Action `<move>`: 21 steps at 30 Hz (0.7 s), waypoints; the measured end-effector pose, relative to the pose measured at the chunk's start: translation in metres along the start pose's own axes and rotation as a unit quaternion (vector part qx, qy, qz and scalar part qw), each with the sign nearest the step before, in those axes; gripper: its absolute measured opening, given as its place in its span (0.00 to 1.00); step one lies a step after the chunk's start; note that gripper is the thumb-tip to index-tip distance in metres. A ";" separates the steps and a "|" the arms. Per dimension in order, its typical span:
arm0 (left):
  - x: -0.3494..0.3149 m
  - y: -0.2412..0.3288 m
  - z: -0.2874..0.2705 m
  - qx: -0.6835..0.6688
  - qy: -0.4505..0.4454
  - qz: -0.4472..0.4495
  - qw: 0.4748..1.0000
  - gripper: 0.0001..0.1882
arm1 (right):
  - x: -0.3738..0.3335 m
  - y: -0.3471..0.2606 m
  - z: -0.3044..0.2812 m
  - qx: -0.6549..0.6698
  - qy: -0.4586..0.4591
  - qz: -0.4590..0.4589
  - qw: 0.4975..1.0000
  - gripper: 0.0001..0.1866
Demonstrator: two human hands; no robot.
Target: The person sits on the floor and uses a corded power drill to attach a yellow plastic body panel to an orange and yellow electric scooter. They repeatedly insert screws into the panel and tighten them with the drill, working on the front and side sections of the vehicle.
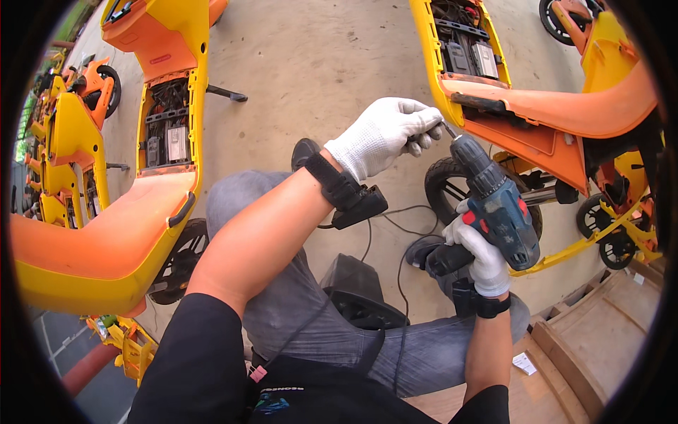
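Note:
My right hand (482, 256), in a white glove, is wrapped round the handle of a blue and black cordless drill (496, 191). The drill points up and to the left, toward my other hand. At its front, a thin bit (449, 130) sticks out of the black chuck (472, 159). My left hand (385, 134), also gloved, is closed with thumb and fingers pinched together at the bit's tip. Whatever small piece lies between those fingertips is hidden. Just beyond them stands an orange and yellow electric scooter (551, 106).
The scooter's open compartment (466, 49) shows wiring and a silver module. Another orange and yellow scooter (106, 226) stands at the left, with more behind it. A black cable (401, 283) hangs near my knees. Wooden boards (572, 353) lie at the lower right.

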State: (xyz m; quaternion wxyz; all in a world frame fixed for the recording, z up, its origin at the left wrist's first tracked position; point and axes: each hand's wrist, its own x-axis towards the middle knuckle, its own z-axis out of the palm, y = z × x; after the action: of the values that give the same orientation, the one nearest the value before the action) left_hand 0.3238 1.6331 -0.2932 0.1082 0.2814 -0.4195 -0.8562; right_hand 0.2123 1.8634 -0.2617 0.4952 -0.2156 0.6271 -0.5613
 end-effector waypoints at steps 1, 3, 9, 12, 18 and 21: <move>0.000 0.001 0.001 -0.010 0.000 -0.004 1.000 0.11 | 0.001 -0.001 0.000 -0.003 0.001 0.003 1.000 0.17; 0.000 0.002 0.001 -0.030 -0.002 -0.011 1.000 0.11 | 0.001 -0.004 -0.002 -0.008 0.001 0.003 1.000 0.17; -0.003 0.005 0.000 -0.039 -0.002 -0.013 0.999 0.11 | 0.001 -0.007 0.001 -0.027 -0.006 -0.011 1.000 0.16; -0.005 0.006 0.001 -0.040 -0.001 -0.009 0.999 0.12 | 0.000 -0.006 0.001 -0.043 -0.006 -0.015 0.999 0.15; -0.002 0.003 0.000 -0.025 -0.010 -0.003 1.000 0.12 | -0.001 0.002 -0.006 -0.010 -0.017 -0.011 1.000 0.15; -0.003 0.002 0.000 -0.019 -0.009 -0.003 1.000 0.12 | -0.002 0.000 -0.006 -0.021 -0.012 -0.002 1.000 0.16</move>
State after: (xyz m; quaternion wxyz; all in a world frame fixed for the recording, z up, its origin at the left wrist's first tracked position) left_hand 0.3258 1.6325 -0.2903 0.1075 0.2727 -0.4034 -0.8668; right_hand 0.2077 1.8680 -0.2621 0.4963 -0.2341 0.6326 -0.5465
